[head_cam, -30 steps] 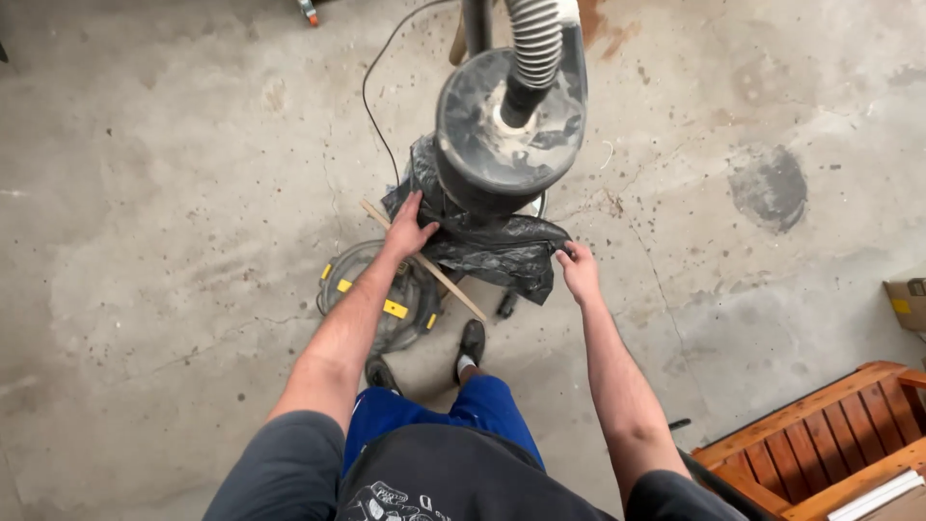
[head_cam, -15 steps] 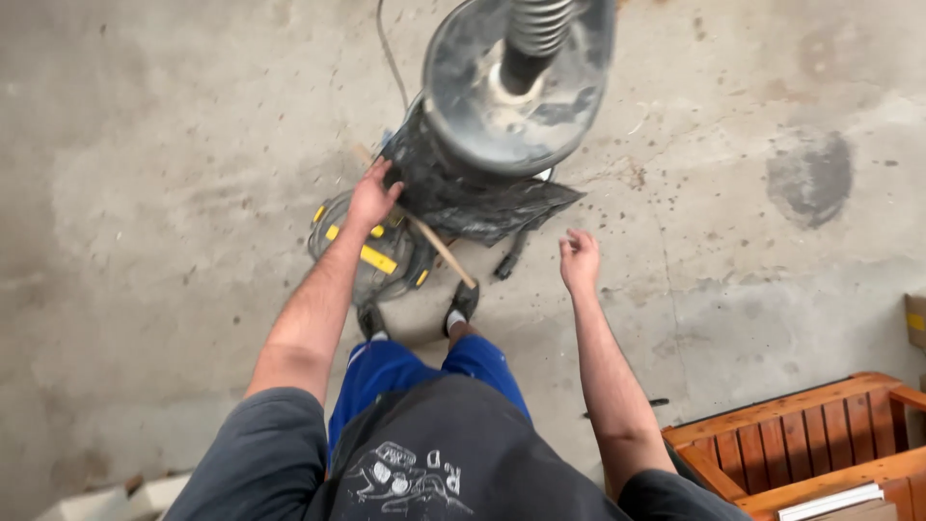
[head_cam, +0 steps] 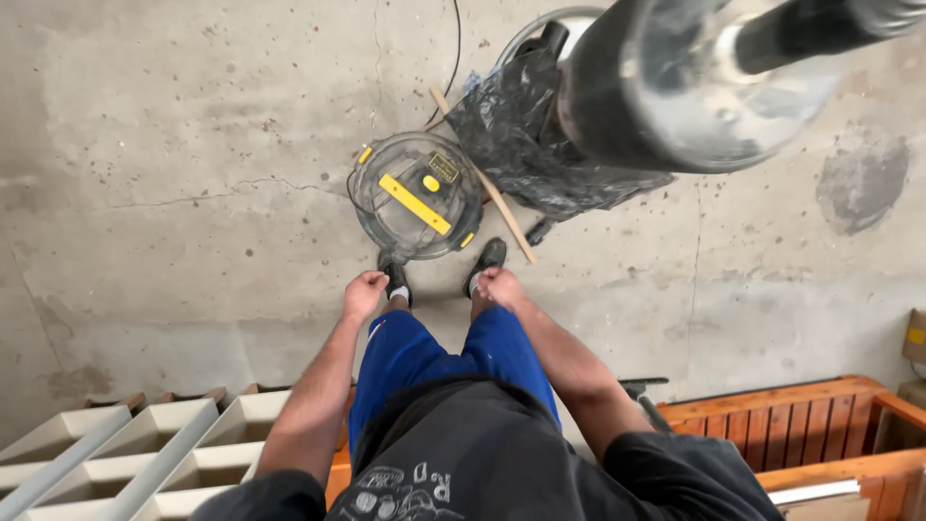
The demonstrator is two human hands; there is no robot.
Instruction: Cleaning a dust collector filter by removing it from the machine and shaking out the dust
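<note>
I look straight down at a concrete floor. My left hand [head_cam: 365, 292] is curled into a loose fist over my left leg, holding nothing. My right hand [head_cam: 500, 286] is likewise closed, near my right shoe. Both hang well short of the round grey vacuum unit with yellow handle and clips [head_cam: 417, 196] that stands just ahead of my feet. A black plastic bag [head_cam: 540, 145] drapes around the tall dusty drum-shaped machine [head_cam: 675, 82] at upper right. A thin wooden stick [head_cam: 487, 183] lies between the vacuum and the bag.
A black cable [head_cam: 453, 48] runs away across the floor at the top. White stepped frames [head_cam: 125, 444] lie at lower left. A slatted wooden crate [head_cam: 820, 425] sits at lower right, with a cardboard box [head_cam: 914, 338] by the right edge.
Both hands have drawn back from the black bag and machine toward my legs and closed into fists. The view has shifted, so the machine now sits at upper right.
</note>
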